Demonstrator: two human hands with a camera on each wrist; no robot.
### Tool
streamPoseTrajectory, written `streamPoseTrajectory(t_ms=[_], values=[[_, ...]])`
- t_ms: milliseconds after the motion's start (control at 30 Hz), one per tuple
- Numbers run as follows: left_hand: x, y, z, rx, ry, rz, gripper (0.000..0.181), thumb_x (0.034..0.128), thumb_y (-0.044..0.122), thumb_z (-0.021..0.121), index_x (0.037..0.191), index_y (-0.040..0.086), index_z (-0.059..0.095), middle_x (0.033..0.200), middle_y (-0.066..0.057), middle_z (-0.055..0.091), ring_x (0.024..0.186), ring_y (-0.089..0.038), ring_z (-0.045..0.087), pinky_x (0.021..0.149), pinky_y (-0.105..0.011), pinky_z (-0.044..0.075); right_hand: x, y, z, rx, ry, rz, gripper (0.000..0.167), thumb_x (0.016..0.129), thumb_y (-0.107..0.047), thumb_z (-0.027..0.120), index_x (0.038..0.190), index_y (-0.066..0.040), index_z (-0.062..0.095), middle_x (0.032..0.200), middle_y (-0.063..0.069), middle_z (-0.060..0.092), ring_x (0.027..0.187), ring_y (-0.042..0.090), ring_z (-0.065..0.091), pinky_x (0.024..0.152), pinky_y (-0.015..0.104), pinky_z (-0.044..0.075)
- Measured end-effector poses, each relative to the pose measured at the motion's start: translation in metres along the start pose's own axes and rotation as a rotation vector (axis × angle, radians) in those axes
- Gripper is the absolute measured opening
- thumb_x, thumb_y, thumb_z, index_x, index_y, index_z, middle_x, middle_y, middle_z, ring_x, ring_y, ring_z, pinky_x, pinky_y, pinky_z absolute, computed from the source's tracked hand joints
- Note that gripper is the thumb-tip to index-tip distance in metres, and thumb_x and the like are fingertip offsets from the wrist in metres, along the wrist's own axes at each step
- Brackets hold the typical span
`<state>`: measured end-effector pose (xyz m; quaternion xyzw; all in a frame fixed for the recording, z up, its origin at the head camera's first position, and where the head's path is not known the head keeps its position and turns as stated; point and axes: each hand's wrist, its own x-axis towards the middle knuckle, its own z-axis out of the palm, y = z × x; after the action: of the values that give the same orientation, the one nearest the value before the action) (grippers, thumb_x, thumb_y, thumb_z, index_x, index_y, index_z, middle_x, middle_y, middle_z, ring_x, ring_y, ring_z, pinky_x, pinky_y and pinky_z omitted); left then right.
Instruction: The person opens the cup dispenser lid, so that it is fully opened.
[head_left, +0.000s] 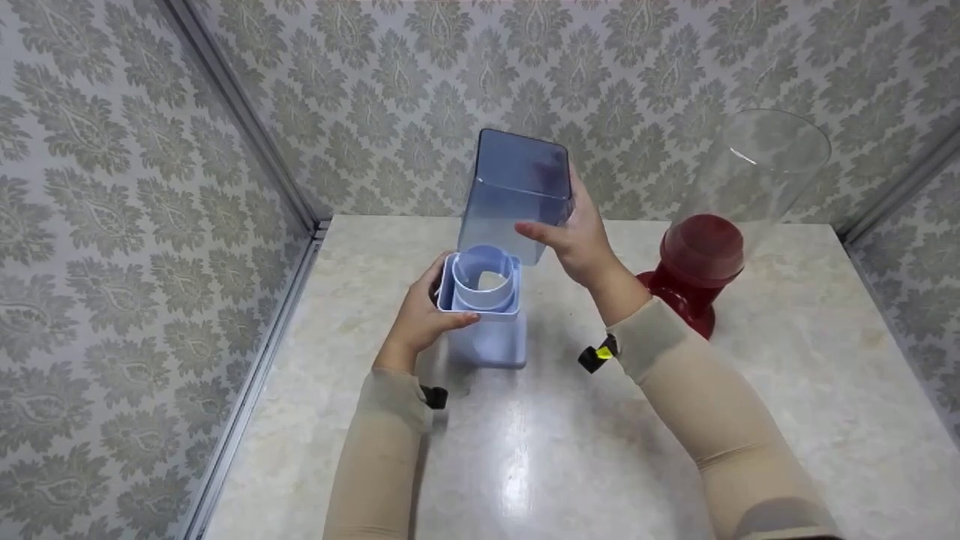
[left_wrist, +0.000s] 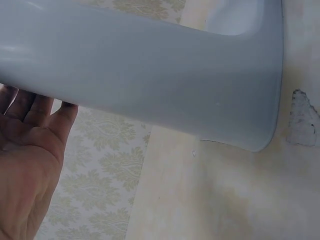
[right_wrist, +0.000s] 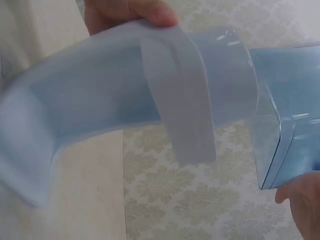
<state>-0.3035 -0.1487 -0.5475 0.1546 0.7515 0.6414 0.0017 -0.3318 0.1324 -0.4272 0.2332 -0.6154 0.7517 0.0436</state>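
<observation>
In the head view a pale blue dispenser base (head_left: 499,346) has a square top and a round collar. My left hand (head_left: 420,316) grips it below the rim, thumb in front. A see-through blue square container (head_left: 517,169) is in my right hand (head_left: 583,238), thumb on the near face. It is tilted with its closed end up, just behind the base's top. The right wrist view shows the container (right_wrist: 295,115) close to the collar (right_wrist: 232,75); contact is unclear. The base's foot (left_wrist: 260,100) is low over the table; I cannot tell if it touches.
To the right on the pale table (head_left: 600,465) stands a dark red dispenser base (head_left: 701,259), with a clear cylinder (head_left: 757,161) rising above it. Patterned walls (head_left: 420,75) close off the back and both sides.
</observation>
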Motion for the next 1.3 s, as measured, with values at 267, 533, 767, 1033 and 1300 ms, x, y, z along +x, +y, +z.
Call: streamPoseTrajectory(t_ms=[267, 533, 767, 1033, 1300], values=[[-0.001, -0.001, -0.002, 0.019, 0.011, -0.025, 0.126, 0.0683, 0.011, 0.107, 0.176, 0.016, 0.042, 0.173, -0.008, 0.056, 0.156, -0.031, 0.054, 0.136, -0.053, 0.042, 0.010, 0.000, -0.004, -0.036, 0.096, -0.016, 0.130, 0.079, -0.007, 0.104, 0.181, -0.015, 0.024, 0.165, 0.013, 0.054, 0.146, 0.031, 0.062, 0.120, 0.040, 0.059], [-0.002, -0.003, 0.001, 0.020, 0.018, -0.031, 0.124, 0.0687, 0.009, 0.107, 0.174, 0.020, 0.044, 0.171, -0.007, 0.057, 0.158, -0.030, 0.053, 0.138, -0.054, 0.040, 0.016, 0.008, -0.007, -0.145, 0.163, 0.065, 0.126, 0.085, -0.004, 0.100, 0.182, -0.016, 0.021, 0.175, 0.009, 0.051, 0.155, 0.029, 0.060, 0.125, 0.044, 0.057], [-0.002, -0.004, 0.000, -0.010, 0.020, -0.023, 0.124, 0.0688, 0.004, 0.106, 0.175, 0.015, 0.043, 0.173, -0.010, 0.055, 0.158, -0.030, 0.052, 0.137, -0.050, 0.040, 0.024, 0.027, -0.010, -0.201, 0.156, 0.081, 0.126, 0.085, -0.010, 0.102, 0.182, -0.019, 0.022, 0.177, 0.006, 0.049, 0.158, 0.027, 0.057, 0.127, 0.042, 0.054], [-0.003, -0.010, 0.002, -0.073, 0.001, -0.015, 0.128, 0.0686, 0.011, 0.107, 0.177, 0.014, 0.040, 0.170, -0.012, 0.057, 0.149, -0.028, 0.058, 0.125, -0.031, 0.049, 0.028, 0.050, -0.020, -0.254, 0.153, 0.101, 0.134, 0.081, -0.006, 0.103, 0.183, -0.015, 0.017, 0.181, 0.010, 0.044, 0.168, 0.028, 0.045, 0.133, 0.039, 0.048], [-0.004, -0.013, 0.000, -0.089, 0.014, 0.000, 0.128, 0.0679, 0.010, 0.107, 0.176, 0.012, 0.039, 0.169, -0.014, 0.058, 0.147, -0.028, 0.059, 0.122, -0.025, 0.050, 0.029, 0.074, -0.023, -0.347, 0.173, 0.193, 0.135, 0.078, -0.008, 0.105, 0.181, -0.009, 0.018, 0.184, 0.015, 0.037, 0.173, 0.029, 0.036, 0.140, 0.039, 0.037]])
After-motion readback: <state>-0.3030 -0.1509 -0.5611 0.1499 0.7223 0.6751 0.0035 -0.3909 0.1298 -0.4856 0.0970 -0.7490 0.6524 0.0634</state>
